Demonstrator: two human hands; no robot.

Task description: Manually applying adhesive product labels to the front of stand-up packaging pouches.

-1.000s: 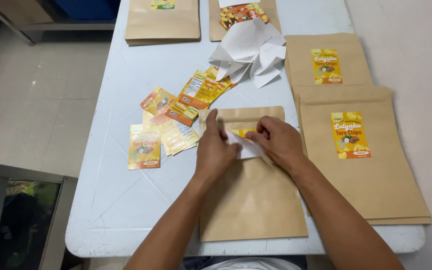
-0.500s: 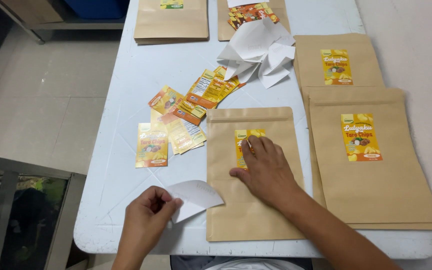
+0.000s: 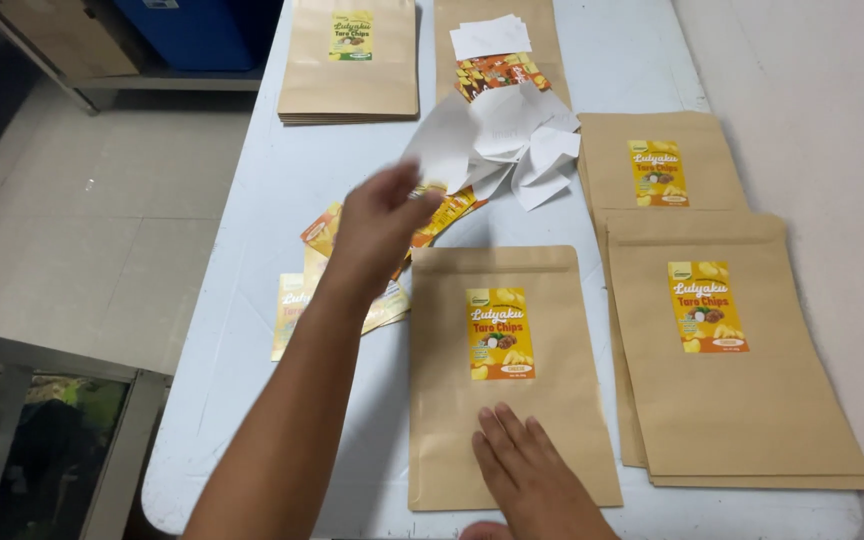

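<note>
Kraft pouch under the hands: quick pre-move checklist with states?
1. Kraft pouch lies flat on the table: ok.
2. Label on the pouch front, looks square: ok.
3. Right hand flat on the pouch's lower part, pinning it: ok.
4. Left hand free: cannot tell, it is blurred, over the loose stickers.
5. Backing-paper pile off the pouch: ok.
6. Finished stack beside it, clear of the right hand: ok.

Small packing workshop: stacked kraft pouches [image 3: 742,350], loose labels [image 3: 337,290].
</note>
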